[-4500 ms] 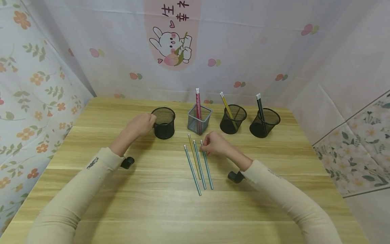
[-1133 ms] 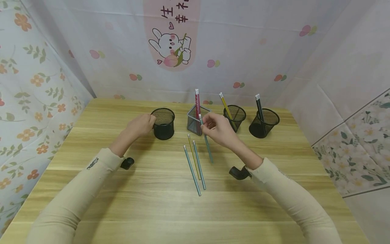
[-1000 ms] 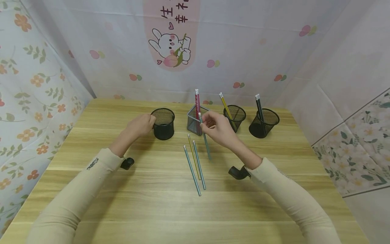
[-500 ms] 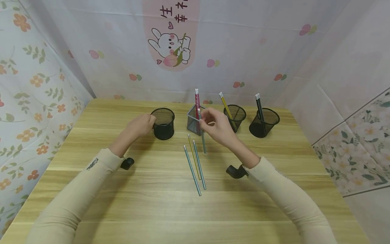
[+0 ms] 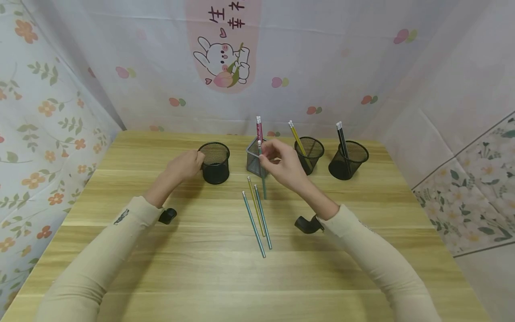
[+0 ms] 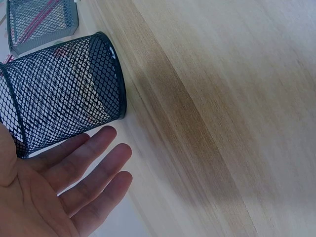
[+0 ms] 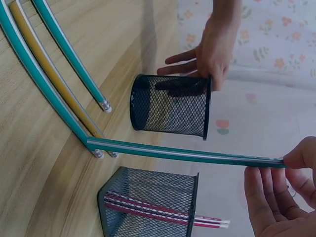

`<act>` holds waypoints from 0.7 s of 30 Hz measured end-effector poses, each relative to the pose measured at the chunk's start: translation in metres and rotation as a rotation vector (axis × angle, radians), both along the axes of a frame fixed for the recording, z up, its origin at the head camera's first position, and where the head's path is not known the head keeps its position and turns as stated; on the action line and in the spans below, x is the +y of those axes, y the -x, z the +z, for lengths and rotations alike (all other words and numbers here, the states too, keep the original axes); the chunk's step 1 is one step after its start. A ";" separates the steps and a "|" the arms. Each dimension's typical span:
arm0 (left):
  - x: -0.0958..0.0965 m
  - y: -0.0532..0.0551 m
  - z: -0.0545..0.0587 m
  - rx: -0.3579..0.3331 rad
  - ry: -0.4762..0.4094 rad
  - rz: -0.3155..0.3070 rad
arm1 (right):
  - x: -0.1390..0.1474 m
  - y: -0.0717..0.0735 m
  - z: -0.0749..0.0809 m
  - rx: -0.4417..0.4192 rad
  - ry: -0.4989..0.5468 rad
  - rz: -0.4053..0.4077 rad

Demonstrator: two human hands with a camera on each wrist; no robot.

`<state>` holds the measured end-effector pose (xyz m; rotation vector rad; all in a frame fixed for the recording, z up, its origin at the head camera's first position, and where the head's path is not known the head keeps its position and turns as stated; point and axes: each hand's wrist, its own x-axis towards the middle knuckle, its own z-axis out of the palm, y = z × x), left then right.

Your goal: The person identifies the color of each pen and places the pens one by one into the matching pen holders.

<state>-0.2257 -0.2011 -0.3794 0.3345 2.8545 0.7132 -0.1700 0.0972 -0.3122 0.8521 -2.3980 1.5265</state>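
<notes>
Carrying the teal pencil (image 7: 187, 156) farther left, clamping it between fingertips of the right hand (image 5: 284, 163); seemingly pinching the black cup (image 5: 216, 173) with the left hand (image 5: 183, 166).

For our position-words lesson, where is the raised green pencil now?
In the head view, the green pencil is near the centre, in the right hand, in front of the square mesh holder.
</notes>
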 end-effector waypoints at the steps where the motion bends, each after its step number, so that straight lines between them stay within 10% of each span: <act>1: 0.000 0.000 0.000 0.000 0.000 0.001 | 0.000 0.003 -0.003 0.003 0.003 0.001; 11: -0.002 -0.001 0.000 0.006 0.010 -0.021 | 0.003 0.031 -0.028 0.003 0.059 0.006; 21: -0.001 0.001 -0.001 0.000 0.010 -0.009 | -0.009 0.009 0.010 0.071 0.081 -0.031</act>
